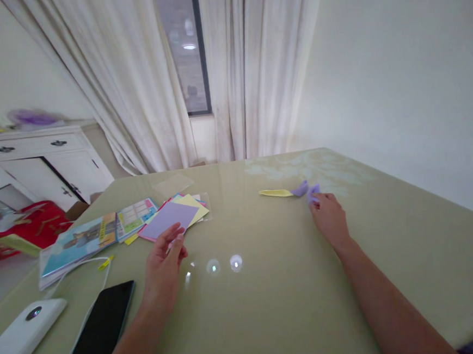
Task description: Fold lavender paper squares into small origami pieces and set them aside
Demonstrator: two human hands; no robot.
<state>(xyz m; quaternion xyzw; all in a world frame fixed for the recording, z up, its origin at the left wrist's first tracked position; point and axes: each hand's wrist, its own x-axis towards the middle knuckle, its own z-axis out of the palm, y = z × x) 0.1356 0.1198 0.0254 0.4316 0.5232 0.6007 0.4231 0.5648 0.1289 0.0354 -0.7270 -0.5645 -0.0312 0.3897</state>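
My right hand [330, 220] pinches a folded purple paper piece [313, 193] at the right middle of the table. Just left of it lies a folded paper strip, with a yellow part [276, 193] and a purple end [300, 189]. Over the near edge of a fanned pile of coloured paper, my left hand [167, 259] has its fingers loosely curled and apart, with nothing seen in them. A lilac sheet [170, 219] tops that pile, and a pale yellow sheet [200, 204] sticks out beneath it. Whether the left fingertips touch the lilac sheet I cannot tell.
Booklets [81, 241] lie left of the paper pile. Nearer are a black phone [99, 332], a white device [26, 341] and a white cable [109, 271]. A clear plastic sleeve [174, 184] lies behind the pile. Curtains [131, 87] hang beyond the table [251, 317].
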